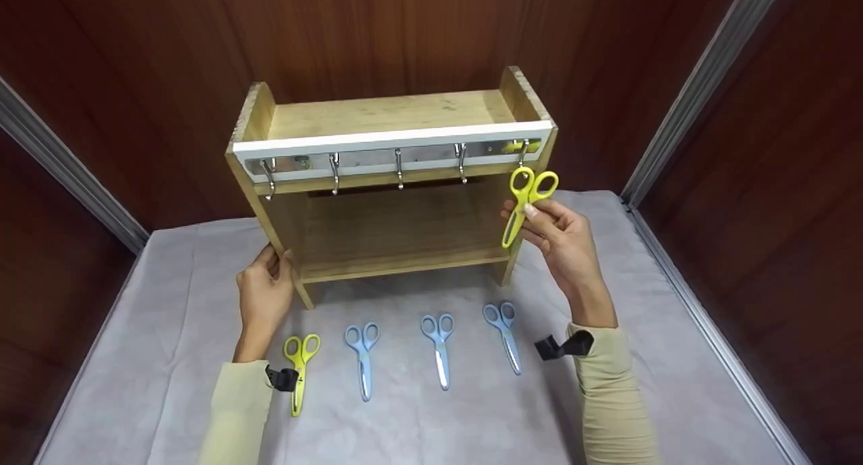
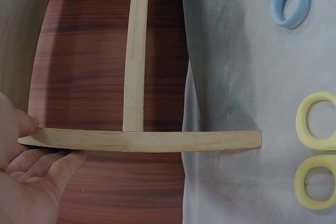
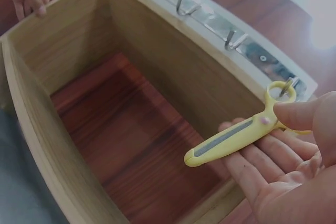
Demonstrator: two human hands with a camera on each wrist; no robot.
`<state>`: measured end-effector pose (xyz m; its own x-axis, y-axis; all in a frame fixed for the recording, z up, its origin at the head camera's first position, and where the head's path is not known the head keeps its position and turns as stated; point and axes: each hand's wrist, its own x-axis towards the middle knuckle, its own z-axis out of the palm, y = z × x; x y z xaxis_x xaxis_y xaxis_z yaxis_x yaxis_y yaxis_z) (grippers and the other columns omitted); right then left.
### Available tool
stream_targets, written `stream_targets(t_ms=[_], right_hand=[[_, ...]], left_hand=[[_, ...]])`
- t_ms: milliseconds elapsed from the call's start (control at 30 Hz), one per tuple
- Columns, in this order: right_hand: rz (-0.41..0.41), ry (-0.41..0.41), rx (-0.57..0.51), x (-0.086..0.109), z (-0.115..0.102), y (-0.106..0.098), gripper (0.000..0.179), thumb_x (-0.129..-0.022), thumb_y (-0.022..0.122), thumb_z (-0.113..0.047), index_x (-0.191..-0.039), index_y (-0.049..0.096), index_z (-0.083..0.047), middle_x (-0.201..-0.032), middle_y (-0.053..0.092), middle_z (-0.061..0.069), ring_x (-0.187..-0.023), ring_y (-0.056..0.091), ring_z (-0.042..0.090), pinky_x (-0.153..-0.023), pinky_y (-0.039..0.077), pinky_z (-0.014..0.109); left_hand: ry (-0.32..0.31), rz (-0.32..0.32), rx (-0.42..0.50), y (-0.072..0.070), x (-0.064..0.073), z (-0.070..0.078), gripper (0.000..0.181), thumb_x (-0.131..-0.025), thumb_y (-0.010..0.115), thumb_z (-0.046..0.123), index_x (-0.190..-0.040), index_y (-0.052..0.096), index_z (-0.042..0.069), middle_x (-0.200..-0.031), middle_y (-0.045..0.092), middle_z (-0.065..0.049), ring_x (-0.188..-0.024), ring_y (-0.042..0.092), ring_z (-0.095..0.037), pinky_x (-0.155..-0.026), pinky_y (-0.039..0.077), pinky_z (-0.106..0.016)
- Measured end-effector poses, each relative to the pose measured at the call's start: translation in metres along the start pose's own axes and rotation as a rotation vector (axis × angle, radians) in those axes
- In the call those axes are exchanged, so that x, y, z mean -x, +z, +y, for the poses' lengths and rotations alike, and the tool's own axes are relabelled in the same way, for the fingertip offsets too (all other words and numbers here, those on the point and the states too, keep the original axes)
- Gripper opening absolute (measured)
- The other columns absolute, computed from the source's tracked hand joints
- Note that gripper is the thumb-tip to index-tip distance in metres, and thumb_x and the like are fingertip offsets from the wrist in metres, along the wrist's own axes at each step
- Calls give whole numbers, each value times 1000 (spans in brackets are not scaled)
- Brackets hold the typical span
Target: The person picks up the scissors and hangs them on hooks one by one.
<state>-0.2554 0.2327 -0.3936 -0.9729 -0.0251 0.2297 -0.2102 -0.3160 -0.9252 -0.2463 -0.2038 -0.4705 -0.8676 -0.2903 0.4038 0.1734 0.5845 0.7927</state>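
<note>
My right hand (image 1: 566,242) pinches a pair of yellow scissors (image 1: 520,205), thumb in front and fingers behind, blades pointing down. One finger loop is at the rightmost metal hook (image 1: 524,153); in the right wrist view the hook shows through that loop. My left hand (image 1: 266,293) grips the front edge of the left side panel (image 2: 136,141) of a wooden shelf (image 1: 404,269), thumb on one side and fingers on the other. A second pair of yellow scissors (image 1: 296,384) lies on the cloth near my left wrist.
Three pairs of blue scissors (image 1: 365,370) (image 1: 441,360) (image 1: 507,340) lie in a row before the shelf on the grey cloth (image 1: 438,431). Several hooks line the shelf's white front rail (image 1: 377,140). Dark wood-grained panels (image 1: 404,34) stand behind and at both sides.
</note>
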Motion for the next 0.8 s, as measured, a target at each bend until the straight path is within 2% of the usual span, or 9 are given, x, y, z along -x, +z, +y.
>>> stream_targets(t_ms=[200, 367, 500, 633, 800], right_hand=[[34, 16, 62, 3, 3, -5, 44, -105, 62, -6, -142, 53, 16, -117, 80, 6, -115, 76, 24, -105, 59, 37], [35, 45, 95, 10, 7, -12, 45, -105, 62, -6, -144, 53, 15, -126, 78, 13, -121, 74, 26, -110, 55, 41], [47, 61, 102, 17, 12, -19, 45, -104, 63, -5, -143, 53, 15, -126, 77, 14, -119, 75, 27, -110, 55, 42], [65, 80, 123, 25, 18, -26, 46, -103, 65, -6, -141, 53, 17, -120, 80, 11, -114, 77, 26, -104, 59, 36], [89, 113, 161, 34, 24, -37, 47, -102, 67, -8, -139, 53, 18, -120, 80, 12, -110, 79, 22, -101, 61, 38]], left_hand=[[-3, 0, 1, 0, 2, -3, 33, -107, 58, 15, -133, 69, -3, -122, 75, -26, -110, 77, -39, -90, 62, -54], [7, 3, 11, 1, 4, -4, 33, -107, 58, 14, -133, 69, -4, -122, 75, -26, -111, 76, -39, -91, 62, -54], [8, 5, 18, 1, 4, -3, 33, -107, 58, 13, -132, 69, -5, -122, 75, -27, -111, 76, -39, -92, 62, -54], [10, 4, 18, 1, 3, -1, 32, -107, 58, 14, -131, 69, -4, -122, 75, -26, -111, 76, -39, -92, 62, -53], [20, 9, 15, 0, 1, 0, 30, -108, 58, 15, -127, 72, -3, -118, 77, -25, -109, 77, -38, -90, 62, -54]])
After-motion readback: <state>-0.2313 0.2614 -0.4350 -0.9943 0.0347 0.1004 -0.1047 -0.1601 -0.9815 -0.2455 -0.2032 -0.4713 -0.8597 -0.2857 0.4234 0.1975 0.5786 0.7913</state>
